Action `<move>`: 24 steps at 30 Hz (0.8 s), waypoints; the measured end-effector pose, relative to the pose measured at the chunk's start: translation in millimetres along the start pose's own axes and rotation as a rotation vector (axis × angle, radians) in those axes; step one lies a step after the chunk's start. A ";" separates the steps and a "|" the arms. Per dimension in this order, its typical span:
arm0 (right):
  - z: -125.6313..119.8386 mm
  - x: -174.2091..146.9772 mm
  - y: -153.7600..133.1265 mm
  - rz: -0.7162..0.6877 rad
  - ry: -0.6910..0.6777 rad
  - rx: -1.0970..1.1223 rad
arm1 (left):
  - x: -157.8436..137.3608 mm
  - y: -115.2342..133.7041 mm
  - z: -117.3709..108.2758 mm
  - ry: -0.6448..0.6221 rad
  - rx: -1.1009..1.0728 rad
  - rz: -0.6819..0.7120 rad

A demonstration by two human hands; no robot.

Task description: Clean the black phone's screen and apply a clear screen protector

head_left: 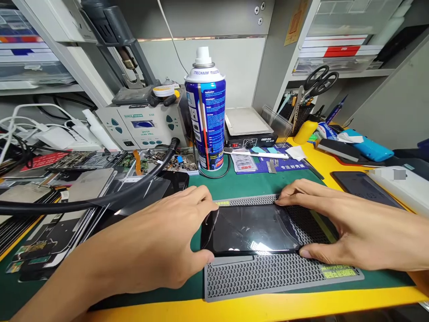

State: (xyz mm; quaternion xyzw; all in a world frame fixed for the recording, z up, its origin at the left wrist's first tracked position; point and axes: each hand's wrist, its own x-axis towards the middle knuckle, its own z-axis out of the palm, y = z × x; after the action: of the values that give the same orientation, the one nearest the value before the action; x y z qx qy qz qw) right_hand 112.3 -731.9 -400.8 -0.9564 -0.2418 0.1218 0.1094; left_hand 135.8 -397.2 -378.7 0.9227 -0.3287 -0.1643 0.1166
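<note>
A black smartphone (254,229) lies screen up on a grey honeycomb mat (254,277), its glass reflecting a bright light along the near edge. My left hand (170,235) spans the phone's left end, fingers at the far edge and thumb at the near edge. At the other end, my right hand (348,223) holds the right corners the same way, its index finger on the far side and its thumb on the near side. Clear film seems to show at both ends of the phone. The mat rests on a green work mat (268,181).
Behind the phone stand a blue spray can (209,120), a hot-air station (144,125) and a heating plate (248,123). A black hose (100,199) crosses the left side above phone parts (60,232). Another phone (363,190) and a white box (400,188) lie at right.
</note>
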 end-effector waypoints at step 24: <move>-16.3 6.8 -8.4 0.081 -0.102 0.192 | -0.7 -31.0 28.8 0.137 0.090 0.078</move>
State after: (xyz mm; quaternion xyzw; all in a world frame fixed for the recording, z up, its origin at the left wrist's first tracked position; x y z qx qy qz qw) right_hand 119.1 -723.8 -384.3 -0.9431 -0.1956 0.1973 0.1829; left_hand 142.0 -376.4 -415.0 0.9226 -0.3627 -0.0813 0.1035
